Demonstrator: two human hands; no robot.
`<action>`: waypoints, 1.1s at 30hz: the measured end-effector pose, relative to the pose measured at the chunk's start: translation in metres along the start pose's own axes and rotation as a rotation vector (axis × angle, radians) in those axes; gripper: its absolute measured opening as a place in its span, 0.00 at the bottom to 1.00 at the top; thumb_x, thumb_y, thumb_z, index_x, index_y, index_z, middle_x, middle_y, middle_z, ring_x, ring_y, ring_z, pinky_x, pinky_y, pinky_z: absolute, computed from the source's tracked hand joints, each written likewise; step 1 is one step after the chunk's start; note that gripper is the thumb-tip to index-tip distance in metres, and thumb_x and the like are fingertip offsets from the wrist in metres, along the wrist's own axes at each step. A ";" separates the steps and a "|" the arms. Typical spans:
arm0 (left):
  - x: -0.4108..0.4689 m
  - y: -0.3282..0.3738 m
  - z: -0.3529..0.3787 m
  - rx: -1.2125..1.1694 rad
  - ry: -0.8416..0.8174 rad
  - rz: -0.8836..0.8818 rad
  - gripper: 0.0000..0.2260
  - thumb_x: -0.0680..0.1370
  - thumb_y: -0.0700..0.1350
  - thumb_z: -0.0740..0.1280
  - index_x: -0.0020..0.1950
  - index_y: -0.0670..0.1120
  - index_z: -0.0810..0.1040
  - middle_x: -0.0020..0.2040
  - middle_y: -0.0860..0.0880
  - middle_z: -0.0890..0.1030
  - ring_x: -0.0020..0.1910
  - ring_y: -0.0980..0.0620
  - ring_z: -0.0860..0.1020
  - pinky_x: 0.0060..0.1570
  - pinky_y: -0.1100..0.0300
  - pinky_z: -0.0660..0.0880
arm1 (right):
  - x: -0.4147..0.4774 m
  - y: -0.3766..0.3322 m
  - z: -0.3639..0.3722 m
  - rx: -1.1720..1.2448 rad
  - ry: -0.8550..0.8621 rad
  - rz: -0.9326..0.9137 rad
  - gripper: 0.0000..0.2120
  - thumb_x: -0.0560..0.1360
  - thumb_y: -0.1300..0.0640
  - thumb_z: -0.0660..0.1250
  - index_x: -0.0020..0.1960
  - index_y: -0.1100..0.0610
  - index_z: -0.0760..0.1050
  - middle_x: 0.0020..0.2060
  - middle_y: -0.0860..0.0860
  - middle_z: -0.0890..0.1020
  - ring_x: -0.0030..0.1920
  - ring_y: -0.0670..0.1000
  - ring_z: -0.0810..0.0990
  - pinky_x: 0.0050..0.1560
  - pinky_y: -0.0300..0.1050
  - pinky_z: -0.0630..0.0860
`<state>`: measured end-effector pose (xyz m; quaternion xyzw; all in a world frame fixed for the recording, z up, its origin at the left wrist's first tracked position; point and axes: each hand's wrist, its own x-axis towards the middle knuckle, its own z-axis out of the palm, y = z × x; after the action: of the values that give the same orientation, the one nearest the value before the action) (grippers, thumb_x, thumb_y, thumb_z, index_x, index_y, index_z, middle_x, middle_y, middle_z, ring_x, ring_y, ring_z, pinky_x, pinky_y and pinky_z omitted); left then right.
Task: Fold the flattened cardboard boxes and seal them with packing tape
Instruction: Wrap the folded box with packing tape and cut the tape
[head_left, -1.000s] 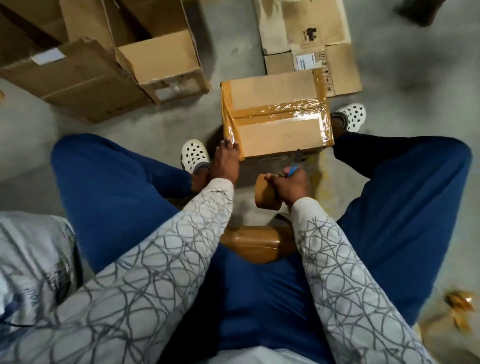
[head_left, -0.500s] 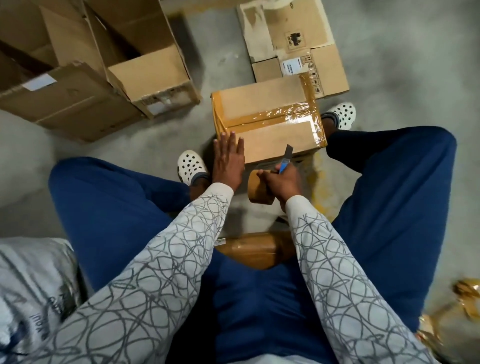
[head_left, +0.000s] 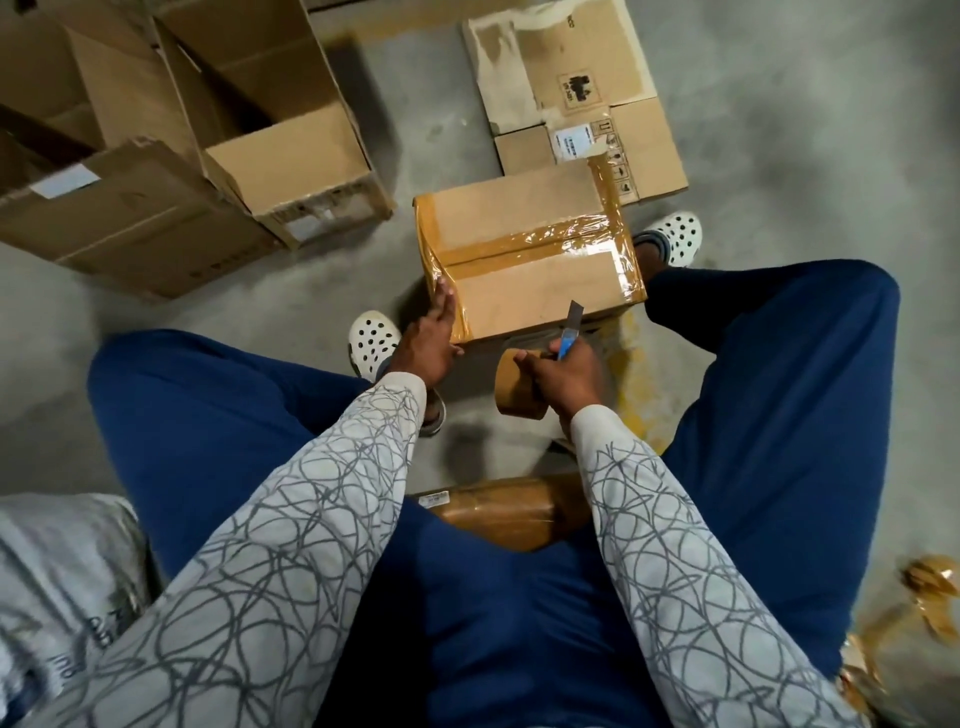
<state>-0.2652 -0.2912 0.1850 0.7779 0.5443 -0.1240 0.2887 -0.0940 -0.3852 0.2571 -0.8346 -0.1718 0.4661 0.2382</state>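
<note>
We are pressing our left hand (head_left: 431, 338) flat against the taped left end of the box (head_left: 524, 291), fingers (head_left: 445, 304) straight and together, curled round nothing. The box is sitting on the floor just ahead of both hands. Its long axis is running crosswise from the left hand toward the right, and its top seam is already covered in tape. To the right of that palm, our right hand (head_left: 569, 374) is clamping the tape roll (head_left: 514, 395) and a blue knife (head_left: 570, 330) together. The blade is pointing up and away, over the box's near edge. What looks like a short tape strip (head_left: 524, 340) is stretching from the roll to that edge, just ahead of the right grip. We are judging the cut belongs to the right hand, the nearer one.
</note>
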 end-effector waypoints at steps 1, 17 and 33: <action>0.000 0.002 0.000 -0.019 -0.011 -0.010 0.45 0.77 0.40 0.71 0.82 0.48 0.41 0.81 0.52 0.36 0.70 0.39 0.70 0.68 0.47 0.71 | 0.000 0.001 0.002 -0.014 -0.004 -0.001 0.19 0.69 0.48 0.78 0.54 0.53 0.75 0.52 0.52 0.81 0.53 0.55 0.79 0.57 0.51 0.78; -0.031 0.051 -0.042 -0.686 0.242 -0.362 0.15 0.79 0.56 0.67 0.50 0.45 0.84 0.48 0.45 0.85 0.50 0.43 0.83 0.53 0.52 0.79 | -0.024 -0.024 -0.007 -0.081 -0.024 -0.435 0.13 0.77 0.56 0.70 0.54 0.50 0.66 0.49 0.47 0.77 0.52 0.54 0.78 0.56 0.54 0.78; -0.036 0.041 -0.066 -1.504 0.476 -0.666 0.13 0.80 0.50 0.65 0.56 0.41 0.80 0.50 0.44 0.83 0.50 0.45 0.80 0.43 0.58 0.74 | 0.008 -0.077 -0.026 -0.423 -0.115 -0.617 0.18 0.77 0.43 0.69 0.54 0.56 0.70 0.51 0.57 0.83 0.53 0.61 0.80 0.50 0.50 0.73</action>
<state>-0.2492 -0.2903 0.2689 0.1843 0.7282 0.3582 0.5545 -0.0721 -0.3234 0.3063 -0.7470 -0.5204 0.3726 0.1797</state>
